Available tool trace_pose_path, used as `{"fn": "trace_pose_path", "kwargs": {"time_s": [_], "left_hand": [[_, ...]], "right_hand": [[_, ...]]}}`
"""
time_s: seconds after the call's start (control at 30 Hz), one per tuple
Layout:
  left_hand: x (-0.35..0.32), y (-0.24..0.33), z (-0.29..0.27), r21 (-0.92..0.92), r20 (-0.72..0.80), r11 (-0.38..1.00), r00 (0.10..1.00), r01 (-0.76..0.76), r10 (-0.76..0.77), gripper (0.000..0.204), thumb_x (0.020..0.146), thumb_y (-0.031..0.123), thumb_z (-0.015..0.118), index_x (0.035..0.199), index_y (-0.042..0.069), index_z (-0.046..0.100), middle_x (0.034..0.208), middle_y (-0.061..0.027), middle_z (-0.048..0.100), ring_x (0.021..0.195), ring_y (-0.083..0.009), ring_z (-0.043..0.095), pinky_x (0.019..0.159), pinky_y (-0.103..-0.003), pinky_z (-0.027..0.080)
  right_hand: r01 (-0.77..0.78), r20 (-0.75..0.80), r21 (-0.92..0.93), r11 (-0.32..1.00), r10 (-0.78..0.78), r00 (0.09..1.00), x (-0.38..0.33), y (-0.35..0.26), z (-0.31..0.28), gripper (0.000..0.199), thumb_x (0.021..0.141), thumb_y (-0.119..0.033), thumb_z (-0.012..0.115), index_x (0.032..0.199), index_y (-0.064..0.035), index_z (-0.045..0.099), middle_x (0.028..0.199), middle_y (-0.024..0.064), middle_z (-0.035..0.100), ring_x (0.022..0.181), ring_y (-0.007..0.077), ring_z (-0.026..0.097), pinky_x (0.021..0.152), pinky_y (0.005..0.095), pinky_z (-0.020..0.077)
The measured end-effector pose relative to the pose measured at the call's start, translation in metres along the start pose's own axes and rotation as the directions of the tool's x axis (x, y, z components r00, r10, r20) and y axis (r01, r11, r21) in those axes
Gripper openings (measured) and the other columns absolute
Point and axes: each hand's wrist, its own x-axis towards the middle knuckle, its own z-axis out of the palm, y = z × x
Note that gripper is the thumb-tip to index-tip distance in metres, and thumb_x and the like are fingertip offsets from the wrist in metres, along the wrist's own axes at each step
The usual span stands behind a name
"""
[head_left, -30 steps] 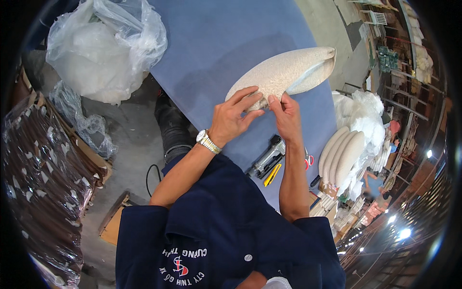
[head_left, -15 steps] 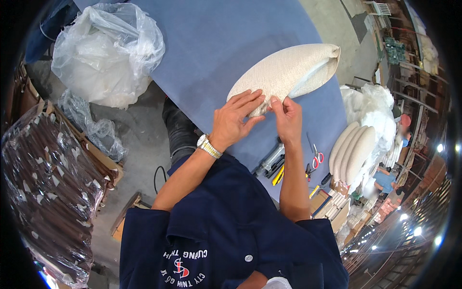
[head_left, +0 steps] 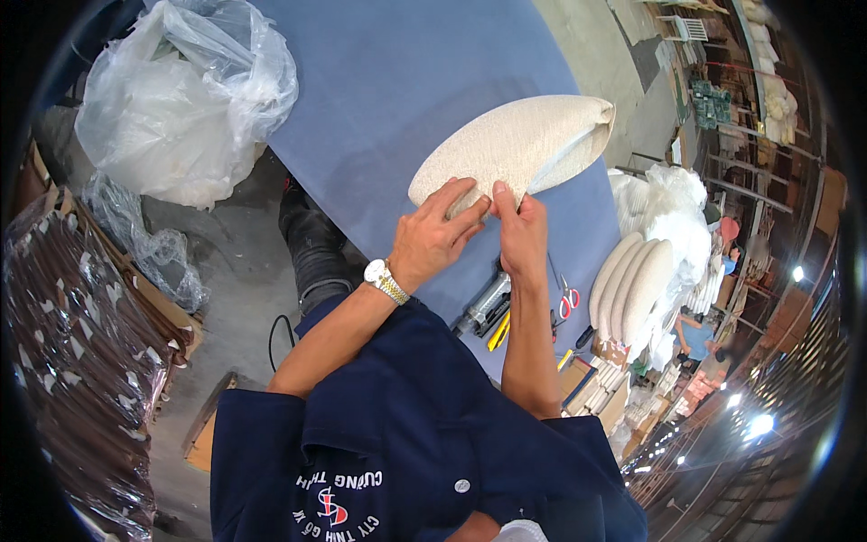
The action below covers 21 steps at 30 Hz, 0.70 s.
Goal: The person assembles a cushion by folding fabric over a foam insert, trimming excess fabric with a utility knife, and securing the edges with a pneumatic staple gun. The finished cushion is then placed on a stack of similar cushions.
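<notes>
R hand (head_left: 524,237) pinches edge of beige cushion (head_left: 501,144), upper mid pic; L hand (head_left: 426,238) touches it, can't tell if clamped.

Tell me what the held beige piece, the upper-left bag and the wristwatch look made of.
Beige piece: probably woven fabric, matte, judging by its nubbly texture.
Bag: likely thin plastic film, glossy, since it's translucent and wrinkled.
Wristwatch: apparently metal, polished; its band shines silver and gold.

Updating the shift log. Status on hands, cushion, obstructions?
Left hand touching, right hand pinching beige cushion. Pale strip showing. Scissors, yellow cutter nearby, not blocking.
</notes>
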Motion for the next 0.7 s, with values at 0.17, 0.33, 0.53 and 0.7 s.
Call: {"fn": "trace_pose_path", "kwargs": {"time_s": [0.17,0.33,0.53,0.7], "left_hand": [[-0.002,-0.003,0.000,-0.034,-0.006,0.999,1.000,0.000,0.000,0.047,0.077,0.015,0.088,0.122,0.019,0.073,0.130,-0.0056,0.068,0.104,-0.0256,0.073,0.069,-0.035,0.063],[-0.005,-0.011,0.001,-0.187,-0.022,0.980,0.998,0.061,-0.066,0.053,0.072,0.014,0.092,0.121,0.013,0.071,0.132,-0.0068,0.068,0.097,-0.0257,0.075,0.069,-0.033,0.063],[-0.004,-0.015,0.003,-0.198,0.006,0.974,0.994,0.110,-0.111,0.056,0.069,0.020,0.095,0.119,0.010,0.071,0.133,-0.0060,0.068,0.095,-0.0225,0.075,0.067,-0.031,0.062],[0.001,-0.010,-0.001,-0.115,0.051,0.991,0.997,0.068,-0.063,0.053,0.070,0.021,0.094,0.117,0.009,0.073,0.134,-0.0055,0.068,0.097,-0.0221,0.073,0.066,-0.032,0.059]], "right_hand": [[0.003,0.021,0.004,1.000,-0.003,1.000,-0.009,0.005,0.001,0.025,0.105,-0.024,0.063,0.094,-0.0024,0.068,0.081,-0.0026,0.061,0.076,0.0055,0.050,0.065,0.0259,0.0404],[0.040,0.042,0.012,0.999,-0.041,0.998,-0.010,0.007,0.002,0.021,0.105,-0.022,0.063,0.100,-0.0017,0.068,0.080,-0.0024,0.061,0.075,0.0055,0.051,0.065,0.0256,0.0413],[0.044,0.072,-0.070,0.997,-0.039,0.997,-0.010,0.001,-0.003,0.020,0.105,-0.020,0.063,0.101,-0.0013,0.067,0.079,-0.0023,0.060,0.075,0.0056,0.051,0.065,0.0260,0.0424],[0.058,0.078,-0.066,0.996,-0.053,0.996,-0.012,-0.002,-0.004,0.021,0.105,-0.021,0.063,0.102,-0.0004,0.068,0.080,-0.0023,0.061,0.075,0.0058,0.051,0.067,0.0255,0.0427]]}}
